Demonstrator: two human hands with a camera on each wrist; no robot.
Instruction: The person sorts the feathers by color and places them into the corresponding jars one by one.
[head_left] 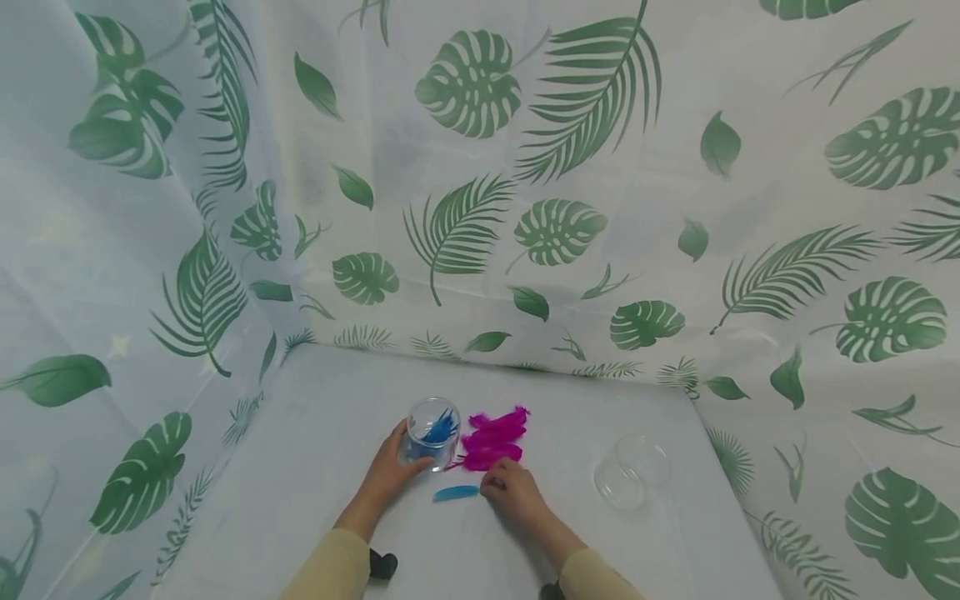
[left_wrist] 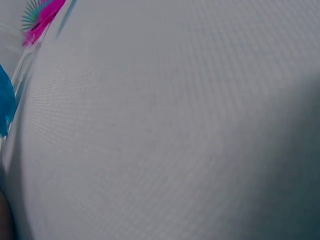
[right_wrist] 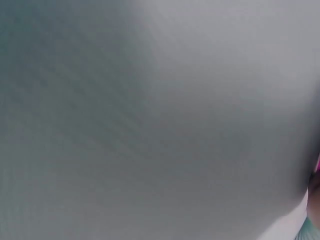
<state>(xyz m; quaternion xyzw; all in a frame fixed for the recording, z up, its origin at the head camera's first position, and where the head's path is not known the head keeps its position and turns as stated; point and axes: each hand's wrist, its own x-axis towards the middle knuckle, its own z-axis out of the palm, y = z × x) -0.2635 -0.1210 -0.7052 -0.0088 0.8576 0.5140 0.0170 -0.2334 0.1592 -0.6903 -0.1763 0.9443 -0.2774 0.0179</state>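
Note:
My left hand (head_left: 396, 465) grips a clear round jar (head_left: 433, 460) from its left side, with the thumb across the near side. Several blue feathers (head_left: 441, 427) are inside, their tips towards the rim. A single blue feather (head_left: 456, 493) lies flat in front of the jar, and my right hand (head_left: 516, 495) pinches its right end between thumb and curled fingers. Just beyond that hand is a pile of magenta feathers (head_left: 495, 437), right of the jar. Part of the blue in the jar (left_wrist: 6, 102) shows at the left edge of the left wrist view.
Clear round plastic pieces (head_left: 619, 477) overlap each other on the right part of the white table (head_left: 300, 492). A leaf-print curtain (head_left: 480, 233) hangs along the back and both sides. Dark straps (head_left: 384, 566) sit at the wrists.

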